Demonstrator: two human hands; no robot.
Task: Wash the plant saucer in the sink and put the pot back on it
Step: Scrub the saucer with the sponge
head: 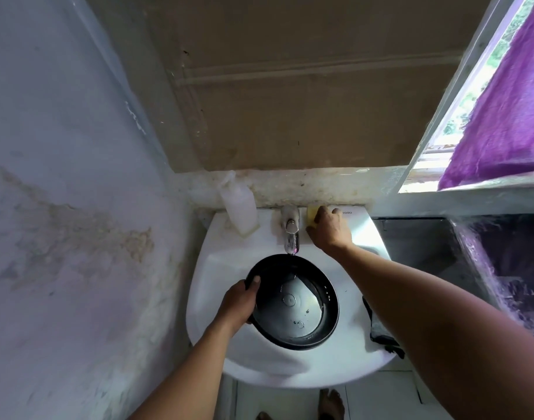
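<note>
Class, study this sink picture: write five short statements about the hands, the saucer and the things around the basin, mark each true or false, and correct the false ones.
1. The left hand grips the rim of the black saucer. True.
2. The saucer is held over the white sink, below the tap. True.
3. The right hand is turning the tap. False: it rests on the yellow sponge beside the tap.
4. The soap bottle stands right of the tap. False: it stands left.
5. A dark cloth lies on the sink's right rim. True.
</note>
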